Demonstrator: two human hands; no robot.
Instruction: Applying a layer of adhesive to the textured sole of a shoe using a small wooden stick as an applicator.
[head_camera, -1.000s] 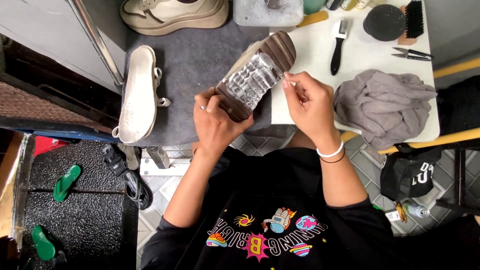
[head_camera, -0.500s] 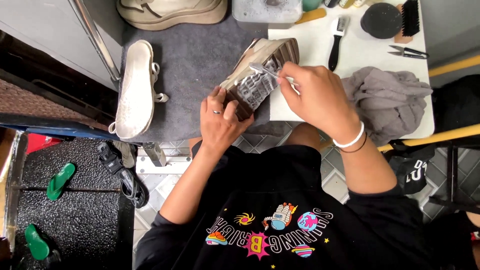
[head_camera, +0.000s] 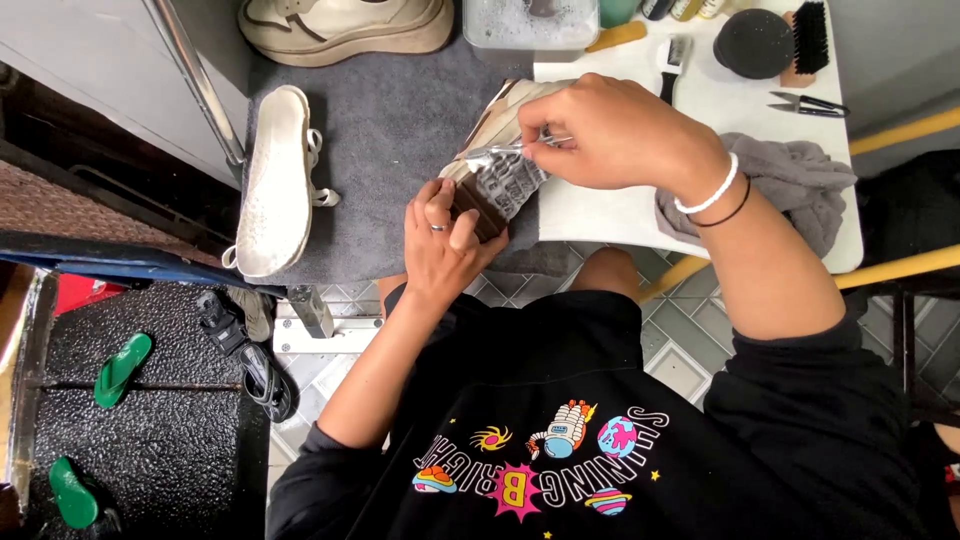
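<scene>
My left hand (head_camera: 443, 240) grips the heel end of a beige shoe (head_camera: 497, 150) that lies sole up over the edge of the grey mat (head_camera: 390, 130). The sole's brown and grey tread faces me. My right hand (head_camera: 610, 130) reaches across the sole and pinches a thin metal tool (head_camera: 505, 152), whose tip rests on the tread near the middle of the sole. A white bracelet and a dark band sit on my right wrist. My right hand hides the toe part of the shoe.
A white sandal (head_camera: 275, 185) lies sole up on the mat's left. A cream platform shoe (head_camera: 345, 25) stands at the back. The white table (head_camera: 600, 215) holds a grey cloth (head_camera: 795, 185), scissors (head_camera: 808, 103), brushes (head_camera: 808, 38) and a tub (head_camera: 530, 22). Green flip-flops (head_camera: 122, 368) lie on the floor mat.
My right hand has moved left across the sole, bringing the metal tool onto the tread. The shoe and my left hand have stayed nearly in place.
</scene>
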